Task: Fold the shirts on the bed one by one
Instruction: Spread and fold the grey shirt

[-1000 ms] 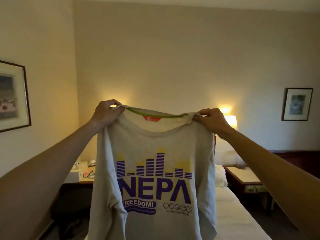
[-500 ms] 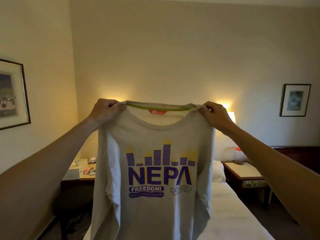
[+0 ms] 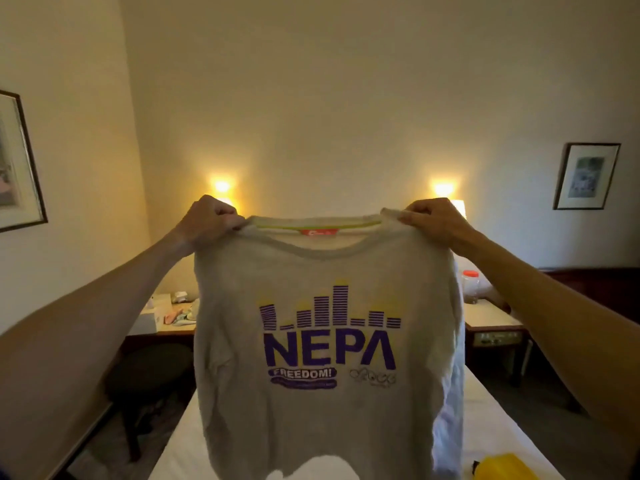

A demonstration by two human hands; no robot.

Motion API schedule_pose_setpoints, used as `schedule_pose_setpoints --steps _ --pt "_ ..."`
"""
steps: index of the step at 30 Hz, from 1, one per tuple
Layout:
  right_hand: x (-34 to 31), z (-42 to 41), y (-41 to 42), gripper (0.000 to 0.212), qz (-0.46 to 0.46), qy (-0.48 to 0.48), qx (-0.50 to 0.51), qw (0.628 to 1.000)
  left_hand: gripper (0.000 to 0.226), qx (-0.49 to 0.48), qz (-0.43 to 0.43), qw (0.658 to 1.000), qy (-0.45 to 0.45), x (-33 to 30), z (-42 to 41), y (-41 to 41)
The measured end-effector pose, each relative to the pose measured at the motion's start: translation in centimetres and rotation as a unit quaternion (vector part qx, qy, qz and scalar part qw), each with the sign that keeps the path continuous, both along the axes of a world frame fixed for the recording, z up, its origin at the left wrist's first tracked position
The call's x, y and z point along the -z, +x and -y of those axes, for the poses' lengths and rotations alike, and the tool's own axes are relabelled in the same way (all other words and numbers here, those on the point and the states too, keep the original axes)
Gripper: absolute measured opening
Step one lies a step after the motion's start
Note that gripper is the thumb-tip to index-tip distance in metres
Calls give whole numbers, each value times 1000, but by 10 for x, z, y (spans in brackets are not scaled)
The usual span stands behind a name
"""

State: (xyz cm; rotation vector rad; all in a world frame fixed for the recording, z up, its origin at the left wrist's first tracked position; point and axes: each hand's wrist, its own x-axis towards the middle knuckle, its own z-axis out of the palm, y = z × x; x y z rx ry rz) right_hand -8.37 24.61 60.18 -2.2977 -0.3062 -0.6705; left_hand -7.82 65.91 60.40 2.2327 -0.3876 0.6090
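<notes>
— While held up by both shoulders, hangs over the bed (image 3: 491, 420): shirt (image 3: 329, 358). Left hand (image 3: 207, 221), right hand (image 3: 433, 221), each grip pinching cloth.
— Containers?
— Lidded jar (image 3: 471, 285) on right bench (image 3: 491, 317), contents unclear. Lit lamps on the wall behind.

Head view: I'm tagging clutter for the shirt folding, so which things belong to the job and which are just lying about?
Job: grey shirt, left hand, right hand, bed.
Lying about: jar, stool, yellow item, framed picture.
</notes>
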Motion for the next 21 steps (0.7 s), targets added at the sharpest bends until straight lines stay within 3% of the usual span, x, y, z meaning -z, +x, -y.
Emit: schedule_pose_setpoints --steps 8,12,17,21 --pt "6 13 10 12 6 111 -19 994 20 -26 69 990 -118 8 17 27" --pt "18 14 17 17 -34 76 -5 996 20 13 -10 987 -159 14 35 37" --pt "21 25 16 9 -43 -6 -14 999 21 42 -33 990 -127 13 40 39" --pt "20 26 16 17 -11 2 -1 1000 18 54 -45 996 -48 14 44 35"
